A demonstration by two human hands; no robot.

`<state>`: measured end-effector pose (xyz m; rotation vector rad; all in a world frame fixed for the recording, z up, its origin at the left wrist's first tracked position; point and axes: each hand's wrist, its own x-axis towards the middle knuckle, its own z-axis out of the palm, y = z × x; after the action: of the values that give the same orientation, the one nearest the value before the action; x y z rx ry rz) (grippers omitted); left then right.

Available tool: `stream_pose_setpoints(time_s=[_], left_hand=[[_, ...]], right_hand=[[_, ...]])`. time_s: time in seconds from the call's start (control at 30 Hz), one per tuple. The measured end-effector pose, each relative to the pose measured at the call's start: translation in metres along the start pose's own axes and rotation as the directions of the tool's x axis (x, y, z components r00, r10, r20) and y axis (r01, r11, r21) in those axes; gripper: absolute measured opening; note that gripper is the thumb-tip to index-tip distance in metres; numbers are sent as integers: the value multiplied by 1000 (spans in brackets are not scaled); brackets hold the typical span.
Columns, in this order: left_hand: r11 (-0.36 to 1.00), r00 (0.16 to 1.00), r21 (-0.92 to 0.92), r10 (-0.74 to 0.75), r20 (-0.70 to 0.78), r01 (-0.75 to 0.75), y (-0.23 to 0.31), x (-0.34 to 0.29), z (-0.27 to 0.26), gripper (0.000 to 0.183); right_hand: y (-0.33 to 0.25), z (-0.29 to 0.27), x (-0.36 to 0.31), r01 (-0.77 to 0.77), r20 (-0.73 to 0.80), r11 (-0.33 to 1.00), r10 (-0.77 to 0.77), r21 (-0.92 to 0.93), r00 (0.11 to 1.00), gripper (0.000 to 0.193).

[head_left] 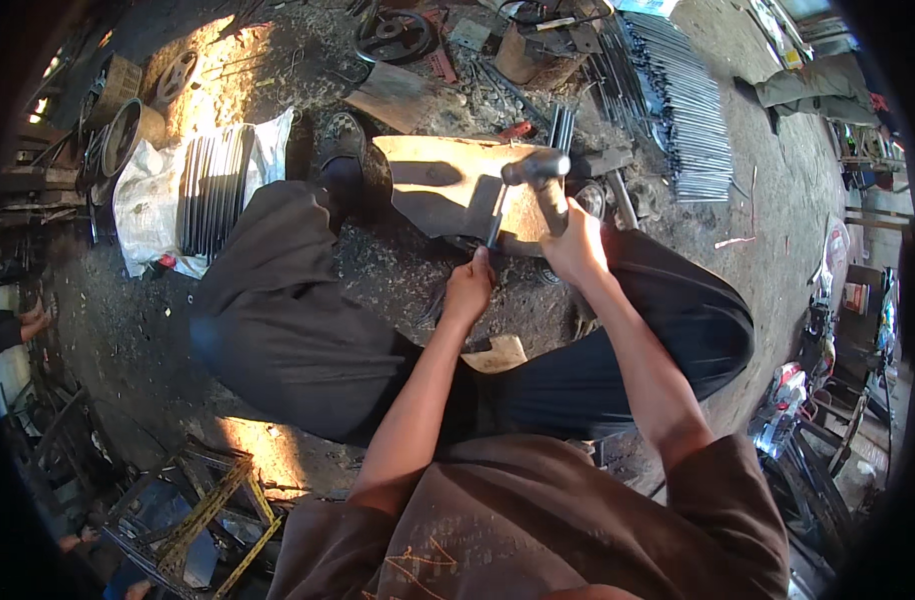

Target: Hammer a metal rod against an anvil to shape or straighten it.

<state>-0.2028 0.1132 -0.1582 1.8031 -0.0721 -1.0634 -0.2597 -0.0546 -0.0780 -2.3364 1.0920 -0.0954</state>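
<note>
My right hand (578,247) is closed round the handle of a hammer (536,168), whose dark rounded head is raised over a sunlit metal slab (523,215) between my legs. Pinched in my left hand (469,290) is the near end of a thin metal rod (497,218), which points away from me over the slab. The hammer head is close to the rod's far end in the view; whether they touch I cannot tell. A second hammer (623,198) lies just right of the slab.
A white sack (145,212) at the left bears several dark rods (216,190). A large stack of rods (686,115) lies at the far right. Scrap metal and a wheel (393,37) are strewn at the back. A person's leg (818,88) shows far right, another person's hand (36,318) far left.
</note>
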Motion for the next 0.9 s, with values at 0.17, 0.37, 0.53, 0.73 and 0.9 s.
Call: stream_pose_setpoints(time_s=[0.17, 0.37, 0.53, 0.73, 0.9], left_hand=[[998, 997, 29, -52, -58, 54, -5, 5, 2, 56], [982, 994, 187, 25, -109, -4, 1, -5, -4, 54], [973, 997, 230, -3, -83, 22, 11, -10, -5, 53], [978, 980, 204, 90, -178, -53, -2, -4, -3, 55], [992, 994, 127, 34, -102, -21, 2, 1, -7, 57]], right_hand=[[-32, -49, 28, 165, 135, 983, -154, -78, 979, 34], [-135, -148, 9, 453, -414, 817, -297, 357, 861, 6], [-32, -31, 8, 266, -218, 947, -224, 183, 950, 17], [-35, -44, 15, 170, 68, 982, -164, -80, 984, 39], [-130, -144, 22, 416, -308, 858, -326, 300, 894, 13]])
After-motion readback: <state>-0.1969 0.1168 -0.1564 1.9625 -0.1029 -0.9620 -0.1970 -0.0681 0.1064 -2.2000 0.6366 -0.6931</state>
